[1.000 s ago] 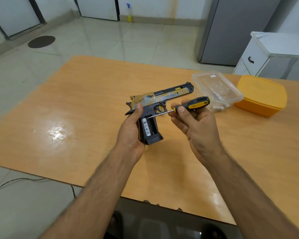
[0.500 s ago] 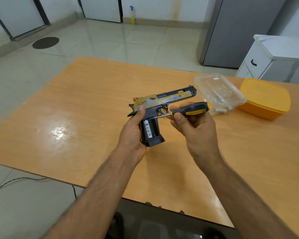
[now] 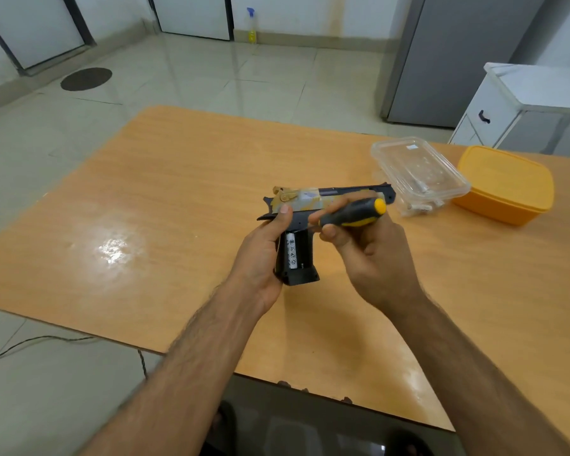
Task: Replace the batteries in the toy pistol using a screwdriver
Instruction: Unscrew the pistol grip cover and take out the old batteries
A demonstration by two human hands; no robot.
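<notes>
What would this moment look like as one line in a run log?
left hand: holds toy pistol | right hand: holds screwdriver against pistol | battery: visible in handle | clear box, orange box: on table

One head-worn view looks forward and down, close over the table (image 3: 178,199); edges seemingly wide-angle-bent.

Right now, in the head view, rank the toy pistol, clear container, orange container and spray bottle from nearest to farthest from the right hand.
1. Toy pistol: right beside the right hand, held in the left hand.
2. Clear container: on the table, beyond and to the right.
3. Orange container: further right, next to the clear one.
4. Spray bottle: on the floor by the far wall.
</notes>
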